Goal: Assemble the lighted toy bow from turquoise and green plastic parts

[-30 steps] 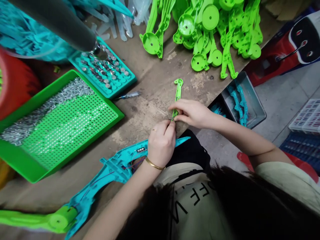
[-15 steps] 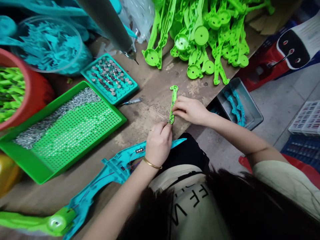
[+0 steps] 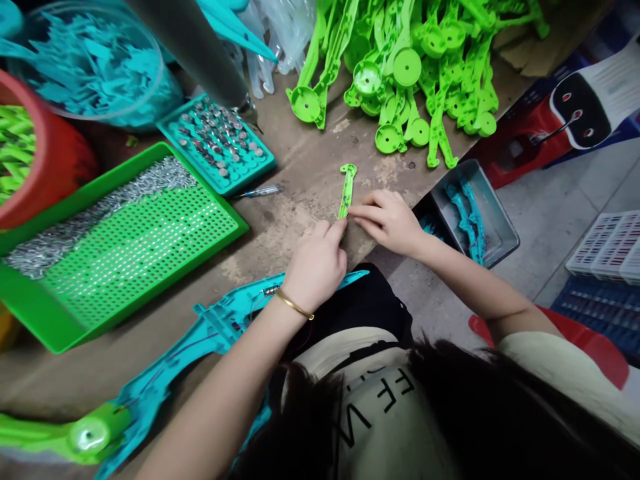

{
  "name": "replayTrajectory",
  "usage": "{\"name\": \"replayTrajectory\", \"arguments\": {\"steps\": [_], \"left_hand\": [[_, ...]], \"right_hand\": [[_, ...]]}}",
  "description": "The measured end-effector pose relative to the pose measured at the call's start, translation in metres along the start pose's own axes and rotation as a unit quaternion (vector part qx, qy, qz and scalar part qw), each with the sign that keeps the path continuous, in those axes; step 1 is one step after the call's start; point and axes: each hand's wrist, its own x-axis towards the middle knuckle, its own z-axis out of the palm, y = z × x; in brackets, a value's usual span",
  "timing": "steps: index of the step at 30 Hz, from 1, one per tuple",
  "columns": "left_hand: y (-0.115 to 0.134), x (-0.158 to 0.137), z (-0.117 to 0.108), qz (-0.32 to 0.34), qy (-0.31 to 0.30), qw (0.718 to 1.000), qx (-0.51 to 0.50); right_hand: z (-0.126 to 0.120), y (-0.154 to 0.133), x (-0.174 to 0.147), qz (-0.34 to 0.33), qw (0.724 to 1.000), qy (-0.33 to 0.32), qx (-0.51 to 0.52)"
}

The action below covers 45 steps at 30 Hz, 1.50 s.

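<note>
A narrow light-green plastic casing piece (image 3: 347, 187) with small fittings along its channel lies on the worn bench. My left hand (image 3: 319, 262), wearing a gold bangle, is closed around its near end and hides that part. From the other side my right hand (image 3: 391, 221) brings its bent fingertips to the casing's right edge; whatever they pinch there is too small to make out. Beneath my left wrist stretches a long turquoise casing half (image 3: 203, 337) with thin wires and a small metal cylinder, joined to a bright green piece (image 3: 57, 435) at lower left.
A green perforated tray (image 3: 150, 257) of metal screws and a turquoise tray (image 3: 250, 165) of small metal parts sit left. A screwdriver (image 3: 261, 191) lies alongside. An overhead tool (image 3: 200, 50) hangs above. Green casings (image 3: 390, 137) pile up behind; a grey bin (image 3: 505, 227) stands right.
My left hand has slid farther up over the near end of the green casing piece, covering more of it. My right hand's fingers have straightened somewhat. The whole view has shifted slightly.
</note>
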Motion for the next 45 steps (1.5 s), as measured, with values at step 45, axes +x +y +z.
{"name": "replayTrajectory", "arguments": {"steps": [45], "left_hand": [[0.010,-0.047,0.006,-0.055,0.138,0.983,0.110]], "right_hand": [[-0.002,-0.024,-0.001,-0.043,0.997,0.009,0.064]]}}
